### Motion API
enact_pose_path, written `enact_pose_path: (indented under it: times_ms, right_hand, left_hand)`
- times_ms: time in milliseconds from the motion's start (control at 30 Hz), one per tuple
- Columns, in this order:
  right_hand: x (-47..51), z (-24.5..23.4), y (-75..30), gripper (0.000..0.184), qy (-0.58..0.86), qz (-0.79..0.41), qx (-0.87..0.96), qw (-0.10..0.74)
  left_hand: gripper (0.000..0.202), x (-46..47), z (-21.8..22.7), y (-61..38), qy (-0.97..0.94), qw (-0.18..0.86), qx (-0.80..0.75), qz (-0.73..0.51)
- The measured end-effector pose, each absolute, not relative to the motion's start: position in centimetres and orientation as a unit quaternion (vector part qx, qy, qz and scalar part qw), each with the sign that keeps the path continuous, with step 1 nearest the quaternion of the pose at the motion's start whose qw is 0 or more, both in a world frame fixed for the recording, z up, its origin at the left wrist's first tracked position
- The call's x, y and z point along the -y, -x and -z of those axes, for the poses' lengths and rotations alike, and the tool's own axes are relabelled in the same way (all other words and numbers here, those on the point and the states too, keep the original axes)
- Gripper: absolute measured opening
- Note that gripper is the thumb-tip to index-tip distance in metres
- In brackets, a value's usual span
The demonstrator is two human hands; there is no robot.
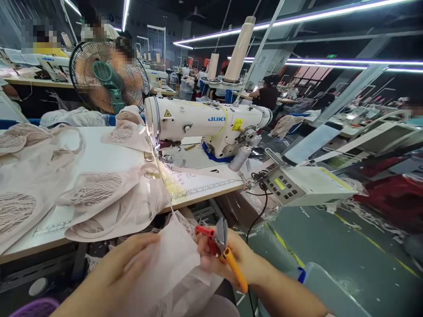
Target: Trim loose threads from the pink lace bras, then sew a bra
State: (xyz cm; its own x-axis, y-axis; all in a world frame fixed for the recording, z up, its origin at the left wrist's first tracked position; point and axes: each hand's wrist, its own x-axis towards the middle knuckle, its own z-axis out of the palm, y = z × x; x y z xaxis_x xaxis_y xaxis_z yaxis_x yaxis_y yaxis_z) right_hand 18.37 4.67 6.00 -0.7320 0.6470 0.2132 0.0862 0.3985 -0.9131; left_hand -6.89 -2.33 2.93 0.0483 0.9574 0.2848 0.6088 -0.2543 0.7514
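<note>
Pale pink fabric (178,246) is between the person's two hands, just in front of the table edge, with a lace part near its upper corner. The left hand (127,262) lies on it with fingers a little bent; whether it grips, one cannot tell. The right hand (243,253) is closed around scissors (235,269) with one red and one orange handle, beside the fabric's edge. On the white table (94,147) are similar garments (132,215) and a sewing machine (198,119). Behind stands a large fan (103,72); farther away, other people (268,94) sit.
</note>
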Motion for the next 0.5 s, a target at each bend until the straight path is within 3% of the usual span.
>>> enact_pose_path:
  times_ms: [133,333,500]
  right_hand:
    - [-4.4,-5.6,-18.4,0.016,0.243,-0.481,0.784,0.307]
    - [-5.5,-4.7,-18.8,0.015,0.276,-0.453,0.797,0.289]
    - [-5.9,-4.9,-18.0,0.025,0.245,-0.487,0.794,0.269]
  left_hand:
    - [0.032,-2.4,-3.5,2.6,-0.606,0.403,-0.56,-0.396]
    - [0.027,-3.1,-2.8,2.4,-0.464,0.564,-0.503,-0.463]
    - [0.036,-3.1,-2.0,3.1,-0.426,0.674,-0.454,-0.397]
